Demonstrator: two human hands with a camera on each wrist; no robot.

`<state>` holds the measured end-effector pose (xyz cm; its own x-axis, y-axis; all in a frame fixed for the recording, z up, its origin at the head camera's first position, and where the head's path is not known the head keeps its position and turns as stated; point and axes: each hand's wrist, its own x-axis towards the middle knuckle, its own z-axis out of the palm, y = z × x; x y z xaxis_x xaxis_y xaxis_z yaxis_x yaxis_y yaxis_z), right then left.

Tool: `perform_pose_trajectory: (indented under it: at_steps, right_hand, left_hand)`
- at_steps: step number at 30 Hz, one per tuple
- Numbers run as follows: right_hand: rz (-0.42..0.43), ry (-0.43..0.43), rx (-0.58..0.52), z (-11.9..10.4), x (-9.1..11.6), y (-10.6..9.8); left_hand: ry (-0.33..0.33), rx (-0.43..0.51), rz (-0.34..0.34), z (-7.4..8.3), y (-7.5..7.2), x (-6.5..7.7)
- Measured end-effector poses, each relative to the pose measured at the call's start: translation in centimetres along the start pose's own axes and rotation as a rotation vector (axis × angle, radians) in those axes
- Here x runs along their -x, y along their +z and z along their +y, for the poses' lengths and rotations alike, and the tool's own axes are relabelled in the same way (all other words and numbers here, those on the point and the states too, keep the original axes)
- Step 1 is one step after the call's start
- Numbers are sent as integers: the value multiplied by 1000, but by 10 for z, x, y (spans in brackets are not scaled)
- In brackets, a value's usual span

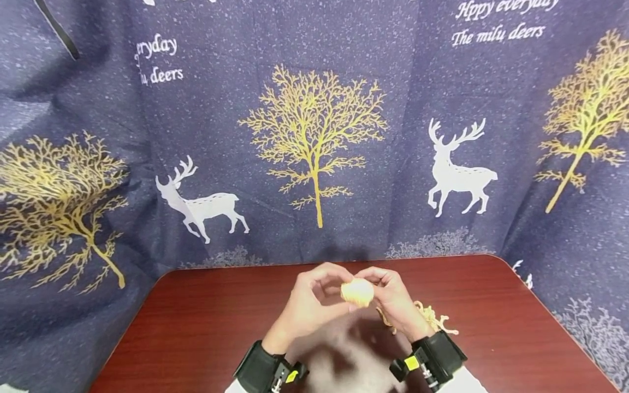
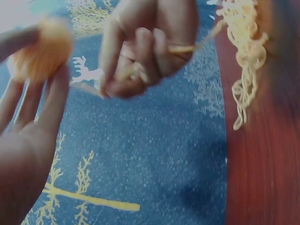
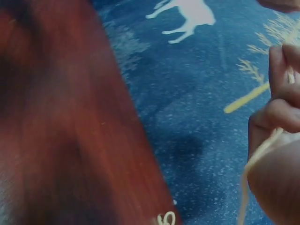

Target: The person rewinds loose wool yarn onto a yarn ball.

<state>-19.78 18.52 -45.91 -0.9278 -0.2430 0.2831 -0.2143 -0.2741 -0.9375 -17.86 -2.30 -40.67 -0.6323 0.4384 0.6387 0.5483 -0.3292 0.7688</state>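
A pale yellow ball of yarn (image 1: 357,292) is held between the fingertips and thumb of my left hand (image 1: 309,303), above the table. In the left wrist view the ball (image 2: 42,51) is blurred. Close at its right, my right hand (image 1: 395,300) grips a strand of the same yarn with curled fingers. That strand (image 3: 243,187) runs through the right hand's fingers and hangs below it in the right wrist view. A tangled heap of loose yarn (image 1: 432,316) lies on the table by the right wrist, partly hidden behind that hand.
The reddish-brown table (image 1: 211,322) has rounded far corners. Behind it hangs a dark blue cloth (image 1: 344,240) printed with white deer and golden trees. Both wrists wear black straps with small cameras.
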Motion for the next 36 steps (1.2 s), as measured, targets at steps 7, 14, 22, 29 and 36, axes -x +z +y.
perform_pose_trajectory:
  at_steps: [7,14,22,29,36]
  right_hand:
    - [196,-268,666,10,14,20]
    - [12,-539,933,-7,22,23]
    - [-77,-199,567,-47,-2,15]
    - [-29,-65,236,-31,-18,3]
    - [21,30,128,-4,-11,7]
  left_hand:
    - [-71,-7,465,-10,5,-6]
    - [-183,-270,516,-27,-4,2]
    - [-298,-396,32,-36,-20,16]
    - [-311,-13,-229,-27,-18,15]
    - [-220,70,186,-19,-13,1]
